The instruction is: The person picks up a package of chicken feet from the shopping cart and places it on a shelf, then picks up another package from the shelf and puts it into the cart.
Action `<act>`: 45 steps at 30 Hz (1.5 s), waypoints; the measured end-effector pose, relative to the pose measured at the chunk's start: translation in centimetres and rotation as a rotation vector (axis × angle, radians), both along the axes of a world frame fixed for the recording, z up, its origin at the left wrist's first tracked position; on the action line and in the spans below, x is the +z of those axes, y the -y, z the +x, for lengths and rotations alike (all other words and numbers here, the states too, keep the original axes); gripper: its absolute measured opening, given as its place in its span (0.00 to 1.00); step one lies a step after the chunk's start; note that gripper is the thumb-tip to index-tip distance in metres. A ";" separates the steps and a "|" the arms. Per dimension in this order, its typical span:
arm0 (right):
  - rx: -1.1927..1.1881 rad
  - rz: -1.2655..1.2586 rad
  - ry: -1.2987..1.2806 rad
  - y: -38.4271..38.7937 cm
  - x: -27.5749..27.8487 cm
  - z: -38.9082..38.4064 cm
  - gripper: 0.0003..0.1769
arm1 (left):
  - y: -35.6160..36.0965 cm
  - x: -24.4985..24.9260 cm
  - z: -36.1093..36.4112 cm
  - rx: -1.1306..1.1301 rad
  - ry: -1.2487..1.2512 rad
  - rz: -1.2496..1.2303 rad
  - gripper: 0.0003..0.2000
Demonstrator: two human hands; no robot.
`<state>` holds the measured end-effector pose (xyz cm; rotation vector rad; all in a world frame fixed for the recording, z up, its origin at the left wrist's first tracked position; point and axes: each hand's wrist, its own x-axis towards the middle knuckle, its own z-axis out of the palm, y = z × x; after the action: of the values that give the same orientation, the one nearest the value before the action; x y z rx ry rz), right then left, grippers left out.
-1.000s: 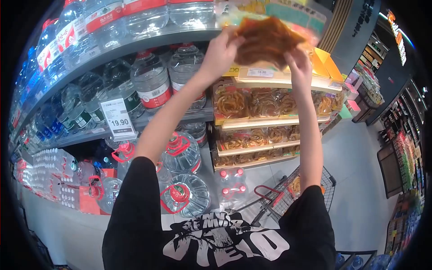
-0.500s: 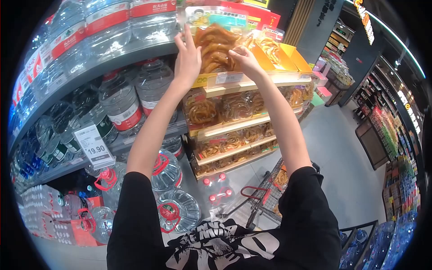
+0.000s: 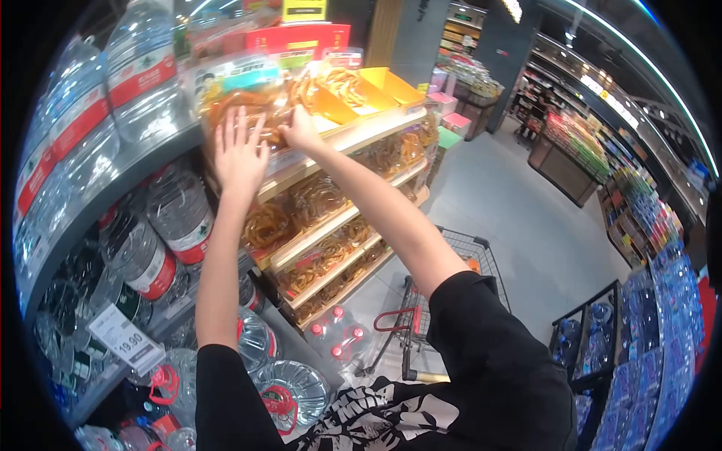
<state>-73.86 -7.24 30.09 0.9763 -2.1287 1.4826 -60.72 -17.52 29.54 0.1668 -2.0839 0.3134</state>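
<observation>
- So, your L hand (image 3: 241, 156) lies on the shiny clear plastic pack of brown twisty food (image 3: 259, 98), fingers spread loose.
- Your R hand (image 3: 304, 134)'s at its R edge; can't tell if it's pinching.
- Pack's at L end of top pale wood shelf (image 3: 376, 138).

Head-worn view, forward and down

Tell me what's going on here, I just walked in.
A person in a black shirt has both hands at a bag of brown twisted snacks on the top of a wooden rack. The left hand is spread over its front; the right hand is at its right side, its grip unclear. A shopping cart stands nearby.
</observation>
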 end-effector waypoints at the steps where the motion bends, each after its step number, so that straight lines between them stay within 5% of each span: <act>1: -0.104 0.040 -0.155 -0.4 -0.8 0.0 0.22 | 0.0 -0.1 0.0 0.012 0.000 -0.017 0.26; 6: -0.184 0.113 -0.321 -8.3 -2.4 3.3 0.26 | 0.2 -0.2 -0.5 0.087 0.076 -0.019 0.26; 10: -0.148 0.047 -0.310 -17.7 -7.9 6.9 0.19 | -0.8 0.8 0.2 0.267 0.331 0.013 0.27; 18: -0.507 0.187 0.242 -44.5 -29.3 22.1 0.12 | -0.1 0.4 -1.9 0.389 0.490 0.023 0.32; 22: -0.809 0.382 0.331 -53.5 -33.2 29.0 0.08 | 2.9 -0.9 -4.2 0.370 0.505 -0.118 0.32; 27: -1.022 0.225 0.478 -51.8 -30.7 30.7 0.09 | 2.6 -1.0 -3.7 0.502 0.513 -0.374 0.30; 29: -1.004 0.262 0.538 -52.4 -31.8 30.4 0.09 | 3.5 -1.2 -5.3 0.331 0.329 -0.122 0.28; 32: -0.929 0.354 0.631 -52.1 -32.0 30.6 0.09 | -7.6 -3.2 -0.3 0.156 0.081 -0.280 0.25; 34: -0.817 0.459 0.739 -51.4 -31.0 31.1 0.10 | -16.5 -6.4 2.9 -0.336 0.074 -0.133 0.24; 39: -0.568 0.719 0.719 -50.6 -33.0 30.9 0.15 | -33.0 -21.2 8.2 -0.740 0.651 0.122 0.20; 42: -0.431 0.638 0.507 -50.7 -32.1 32.0 0.17 | -39.2 -28.7 10.6 -0.908 1.088 0.498 0.18; 43: -0.308 0.521 0.595 -50.7 -32.0 32.0 0.19 | -38.7 -35.6 9.9 -1.066 1.047 0.315 0.16; 45: -0.060 0.299 0.836 -52.2 -32.1 30.7 0.22 | -42.0 -34.5 13.5 -0.870 1.177 0.508 0.15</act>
<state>-43.15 45.00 -2.04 0.3702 -2.9853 1.7730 -47.27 24.46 -4.98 -0.8025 -3.0635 -0.8589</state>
